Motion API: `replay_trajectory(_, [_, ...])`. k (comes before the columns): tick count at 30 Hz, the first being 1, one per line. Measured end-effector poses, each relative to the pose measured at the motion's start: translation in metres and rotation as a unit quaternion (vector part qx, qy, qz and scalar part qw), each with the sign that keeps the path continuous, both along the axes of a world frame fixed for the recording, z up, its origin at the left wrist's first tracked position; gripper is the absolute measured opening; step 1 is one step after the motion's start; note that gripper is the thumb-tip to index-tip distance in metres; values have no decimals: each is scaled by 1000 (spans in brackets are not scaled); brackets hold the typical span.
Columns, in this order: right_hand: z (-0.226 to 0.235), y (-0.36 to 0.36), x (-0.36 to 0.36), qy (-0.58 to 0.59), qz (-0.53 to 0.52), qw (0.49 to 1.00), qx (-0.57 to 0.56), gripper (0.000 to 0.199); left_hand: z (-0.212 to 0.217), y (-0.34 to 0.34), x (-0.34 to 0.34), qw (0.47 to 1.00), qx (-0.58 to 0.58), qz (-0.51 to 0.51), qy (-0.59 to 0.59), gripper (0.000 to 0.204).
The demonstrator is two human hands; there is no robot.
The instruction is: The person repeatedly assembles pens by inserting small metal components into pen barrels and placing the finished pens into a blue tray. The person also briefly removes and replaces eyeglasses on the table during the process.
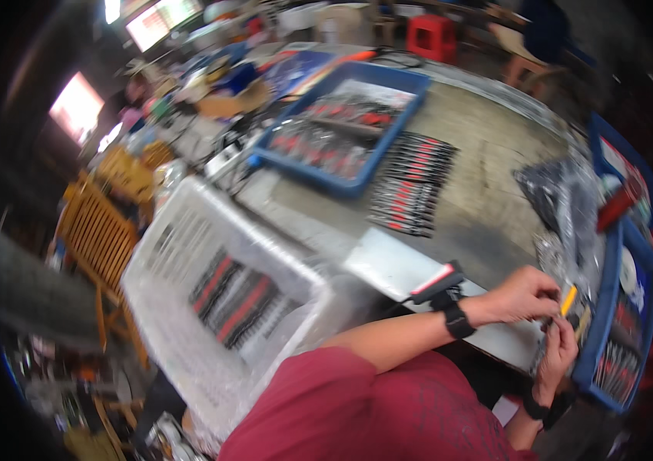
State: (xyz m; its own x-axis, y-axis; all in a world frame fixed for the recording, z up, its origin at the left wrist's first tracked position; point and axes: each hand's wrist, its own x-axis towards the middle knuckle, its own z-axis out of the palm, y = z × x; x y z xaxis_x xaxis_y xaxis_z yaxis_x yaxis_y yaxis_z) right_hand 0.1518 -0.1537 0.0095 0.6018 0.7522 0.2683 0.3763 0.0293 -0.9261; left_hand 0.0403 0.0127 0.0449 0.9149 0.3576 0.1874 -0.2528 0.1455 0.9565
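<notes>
My left hand (528,295) reaches across to the table's right end, fingers pinched together. Close below it is my right hand (558,355), its fingertips also closed and nearly touching the left ones. Whatever they hold between them is too small and blurred to make out. A short yellow stick (569,300) shows right beside the fingertips; whether it is gripped I cannot tell. Just beyond lies a heap of clear plastic bags (578,223). Rows of slim black-and-red pieces (415,184) lie side by side on the table, away from both hands.
A blue tray (353,187) of bagged pieces stands at the back. To the left is a white crate (154,265) lined with plastic, holding more black-and-red pieces. Another blue bin (611,296) borders my right hand. A white board (384,261) lies at the table's near edge.
</notes>
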Motion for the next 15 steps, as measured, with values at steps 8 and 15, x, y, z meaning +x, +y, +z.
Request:
replay_trajectory(8, [7,4,-15,37,25,998,40,8,-7,-9,-6,994,-107,-20,16,12])
replay_trajectory(15, [13,6,-12,-46,-17,999,9,8,-8,-2,-12,996,38,74,31,12])
